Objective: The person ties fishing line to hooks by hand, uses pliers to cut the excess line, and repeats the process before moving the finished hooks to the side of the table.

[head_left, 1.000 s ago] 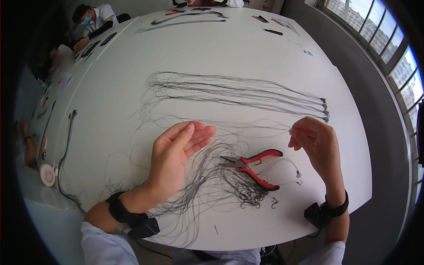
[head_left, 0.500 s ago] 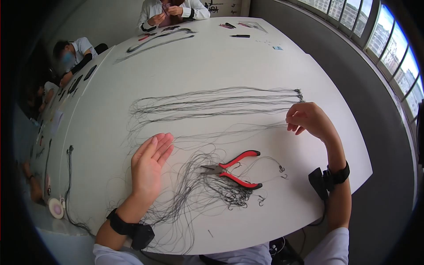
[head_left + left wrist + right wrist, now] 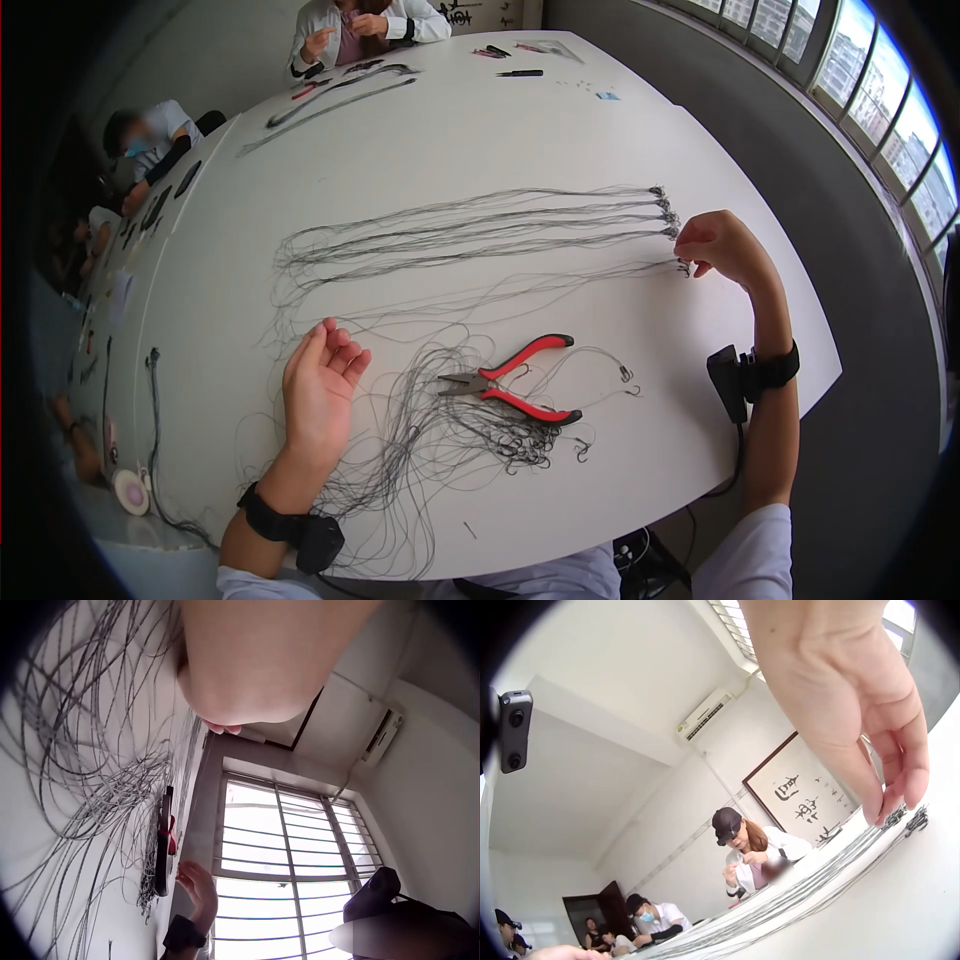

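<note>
In the head view, my right hand [image 3: 728,248] is at the far right, thumb and fingers pinching at the hook end of a thin strand of fishing lines [image 3: 620,272]. Dark fishing hooks [image 3: 684,268] show just below its fingertips; in the right wrist view, clustered hooks [image 3: 917,822] lie close by them. My left hand [image 3: 320,390] is at the strand's left end, palm turned inward, thumb tip by the index finger and the other fingers loosely curled. Whether it pinches the lines I cannot tell. Beyond the strand, several bundles of hooked lines [image 3: 480,232] lie side by side.
Red-handled pliers [image 3: 486,379] lie spread on a tangled heap of hooked lines [image 3: 410,435] in front. A white and pink roll [image 3: 131,491] and a dark line bundle [image 3: 152,410] are at left. A black tool [image 3: 520,73] and other people are farther back.
My right hand has moved right along the table, drawing the strand straighter beside the other bundles. My left hand's fingers have curled more. The head view has shifted.
</note>
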Demonstrator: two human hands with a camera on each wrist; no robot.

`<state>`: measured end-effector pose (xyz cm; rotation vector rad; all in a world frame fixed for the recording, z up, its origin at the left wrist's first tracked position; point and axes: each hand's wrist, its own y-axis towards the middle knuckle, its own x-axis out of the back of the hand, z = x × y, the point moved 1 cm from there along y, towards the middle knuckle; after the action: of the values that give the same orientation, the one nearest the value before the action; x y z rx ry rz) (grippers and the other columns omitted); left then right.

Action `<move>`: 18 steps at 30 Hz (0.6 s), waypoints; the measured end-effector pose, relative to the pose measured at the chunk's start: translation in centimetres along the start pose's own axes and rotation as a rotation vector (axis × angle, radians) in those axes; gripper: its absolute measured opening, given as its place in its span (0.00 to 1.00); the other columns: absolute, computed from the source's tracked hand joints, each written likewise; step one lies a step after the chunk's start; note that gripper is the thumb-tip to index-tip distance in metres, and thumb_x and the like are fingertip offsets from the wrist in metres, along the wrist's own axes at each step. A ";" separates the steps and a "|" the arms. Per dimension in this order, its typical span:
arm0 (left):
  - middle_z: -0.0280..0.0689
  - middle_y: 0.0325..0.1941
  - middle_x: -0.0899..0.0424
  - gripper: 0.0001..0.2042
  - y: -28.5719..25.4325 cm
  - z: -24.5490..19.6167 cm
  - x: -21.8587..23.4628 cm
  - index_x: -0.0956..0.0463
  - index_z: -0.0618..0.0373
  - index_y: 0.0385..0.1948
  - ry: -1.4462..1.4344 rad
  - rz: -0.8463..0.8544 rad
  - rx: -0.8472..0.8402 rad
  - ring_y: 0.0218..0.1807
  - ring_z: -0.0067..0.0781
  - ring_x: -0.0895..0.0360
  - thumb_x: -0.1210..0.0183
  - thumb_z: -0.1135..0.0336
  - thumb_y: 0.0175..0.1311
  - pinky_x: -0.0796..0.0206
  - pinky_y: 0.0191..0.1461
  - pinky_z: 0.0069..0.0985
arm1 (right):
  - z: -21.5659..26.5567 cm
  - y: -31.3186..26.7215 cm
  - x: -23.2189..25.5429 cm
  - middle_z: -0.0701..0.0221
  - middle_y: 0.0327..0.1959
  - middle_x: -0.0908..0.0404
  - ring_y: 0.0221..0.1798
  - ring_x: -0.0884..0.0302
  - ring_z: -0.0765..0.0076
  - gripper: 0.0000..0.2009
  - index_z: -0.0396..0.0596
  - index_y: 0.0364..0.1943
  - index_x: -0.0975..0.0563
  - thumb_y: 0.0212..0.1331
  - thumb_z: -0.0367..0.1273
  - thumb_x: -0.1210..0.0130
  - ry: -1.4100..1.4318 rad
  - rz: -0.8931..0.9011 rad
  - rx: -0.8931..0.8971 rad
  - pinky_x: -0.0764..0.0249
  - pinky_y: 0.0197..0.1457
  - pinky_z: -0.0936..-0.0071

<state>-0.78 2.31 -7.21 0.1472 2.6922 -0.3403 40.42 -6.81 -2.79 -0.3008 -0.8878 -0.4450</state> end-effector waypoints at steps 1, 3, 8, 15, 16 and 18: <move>0.31 0.32 0.27 0.07 -0.1 0.0 -0.2 0.31 0.58 0.40 -0.019 -0.049 0.016 0.36 0.24 0.28 0.53 0.66 0.69 0.31 0.51 0.28 | -0.3 0.1 -0.1 0.64 0.24 0.19 0.23 0.21 0.72 0.04 0.39 0.28 0.19 0.49 0.25 0.40 0.013 0.002 0.008 0.25 0.26 0.80; 0.33 0.34 0.26 0.07 0.4 0.2 0.6 0.31 0.58 0.41 -0.050 -0.032 0.025 0.39 0.26 0.27 0.53 0.66 0.69 0.31 0.54 0.30 | -0.5 0.1 -0.2 0.65 0.22 0.20 0.22 0.21 0.72 0.04 0.39 0.27 0.20 0.47 0.25 0.41 0.024 0.009 0.014 0.27 0.25 0.81; 0.41 0.45 0.27 0.09 0.6 0.1 0.4 0.35 0.60 0.46 -0.122 0.016 0.000 0.52 0.34 0.28 0.55 0.66 0.70 0.36 0.62 0.31 | -0.6 0.2 0.0 0.65 0.23 0.19 0.21 0.21 0.72 0.03 0.39 0.27 0.20 0.47 0.25 0.42 -0.031 -0.017 -0.034 0.26 0.26 0.80; 0.52 0.60 0.35 0.20 0.0 -0.7 -0.9 0.48 0.58 0.64 -0.057 0.113 -0.193 0.68 0.39 0.42 0.64 0.63 0.74 0.49 0.72 0.31 | -1.2 0.6 0.0 0.63 0.25 0.18 0.25 0.20 0.71 0.04 0.38 0.29 0.20 0.50 0.25 0.41 -0.110 0.010 -0.070 0.22 0.28 0.78; 0.52 0.60 0.35 0.21 -0.2 -0.9 -1.0 0.49 0.56 0.66 -0.028 0.117 -0.228 0.68 0.38 0.41 0.64 0.62 0.74 0.50 0.72 0.32 | -1.2 0.6 0.1 0.64 0.25 0.18 0.25 0.20 0.72 0.04 0.38 0.29 0.20 0.51 0.25 0.41 -0.120 0.010 -0.073 0.22 0.28 0.78; 0.50 0.60 0.35 0.21 -0.6 -1.2 -1.2 0.49 0.54 0.66 0.004 0.113 -0.214 0.66 0.37 0.39 0.63 0.63 0.73 0.49 0.70 0.31 | -1.2 0.6 0.0 0.64 0.25 0.18 0.25 0.20 0.72 0.04 0.38 0.29 0.20 0.51 0.26 0.42 -0.133 0.012 -0.075 0.22 0.27 0.77</move>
<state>-0.27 1.95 -5.54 0.2356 2.6888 -0.0167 41.48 -6.83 -3.52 -0.4086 -0.9999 -0.4515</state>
